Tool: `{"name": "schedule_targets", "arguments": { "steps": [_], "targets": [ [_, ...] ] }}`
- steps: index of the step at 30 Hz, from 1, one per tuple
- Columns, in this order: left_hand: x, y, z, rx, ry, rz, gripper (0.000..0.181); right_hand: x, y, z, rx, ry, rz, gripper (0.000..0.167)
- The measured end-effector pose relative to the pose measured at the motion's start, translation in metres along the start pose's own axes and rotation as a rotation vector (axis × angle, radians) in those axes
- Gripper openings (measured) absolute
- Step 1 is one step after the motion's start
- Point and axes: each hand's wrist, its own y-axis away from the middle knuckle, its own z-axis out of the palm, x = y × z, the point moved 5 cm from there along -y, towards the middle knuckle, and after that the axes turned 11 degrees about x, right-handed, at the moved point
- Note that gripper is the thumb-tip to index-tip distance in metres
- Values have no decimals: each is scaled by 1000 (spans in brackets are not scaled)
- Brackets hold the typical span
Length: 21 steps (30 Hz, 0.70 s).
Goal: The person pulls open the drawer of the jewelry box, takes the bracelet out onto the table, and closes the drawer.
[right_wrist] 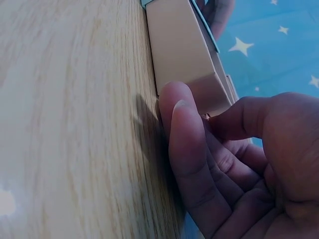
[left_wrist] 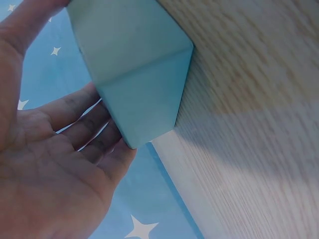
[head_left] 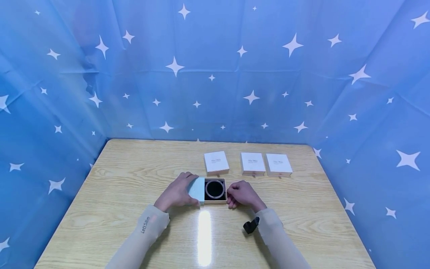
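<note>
A small gift box lies partly slid apart on the table, with a pale blue sleeve (head_left: 197,189) and a pinkish drawer (right_wrist: 182,47) drawn out to the right. Inside the drawer sits a silvery ring-shaped bangle (head_left: 215,189) on a black lining. My left hand (head_left: 179,189) grips the sleeve from its left side, thumb on one edge and fingers on the opposite one, as the left wrist view (left_wrist: 60,144) shows. At the drawer's right end, my right hand (head_left: 242,193) pinches with thumb and curled fingers. Whatever small part lies between those fingertips is mostly hidden.
Behind the open box stands a white box (head_left: 216,162) with printed lettering. Two similar boxes, one white (head_left: 253,163) and another (head_left: 279,164), stand side by side farther right. A blue star-patterned curtain (head_left: 215,93) surrounds the wooden table (head_left: 134,168).
</note>
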Motion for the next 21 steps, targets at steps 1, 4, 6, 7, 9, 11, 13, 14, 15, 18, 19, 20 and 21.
{"name": "schedule_targets", "arguments": {
  "steps": [1, 4, 6, 7, 9, 11, 13, 14, 15, 18, 19, 20, 21],
  "targets": [
    [0, 0, 0, -2, 1, -1, 101, 0, 0, 0, -1, 0, -2, 29],
    [1, 1, -1, -5, 4, -6, 100, 0, 0, 0, 0, 3, 0, 29],
    [0, 0, -1, -7, 5, -6, 101, 0, 0, -2, 9, 11, -2, 29],
    [0, 0, -1, -6, 4, -6, 101, -1, 0, -3, 18, 17, -9, 29],
    [0, -1, -1, -5, 1, -3, 101, -2, 1, -5, 39, 34, -18, 29],
    [0, -1, -1, -4, 0, -2, 101, -4, 2, -8, 66, 61, -37, 28],
    [0, -1, -1, -4, -2, -2, 101, -6, 3, -10, 95, 93, -57, 26],
    [0, -1, -1, -5, -2, -2, 101, -7, 3, -12, 110, 107, -67, 24],
    [0, -1, -1, -5, -4, -3, 101, -8, 4, -13, 124, 120, -79, 22],
    [0, 0, 0, -2, -7, -2, 102, -12, 4, -17, 163, 157, -123, 17],
    [0, 0, 0, -1, -7, -2, 102, -13, 5, -18, 177, 174, -143, 17],
    [0, 0, 0, 0, -6, -1, 102, -14, 5, -19, 190, 198, -166, 18],
    [0, 0, 0, 1, -7, -1, 102, -16, 6, -19, 200, 216, -189, 19]
  ]
}}
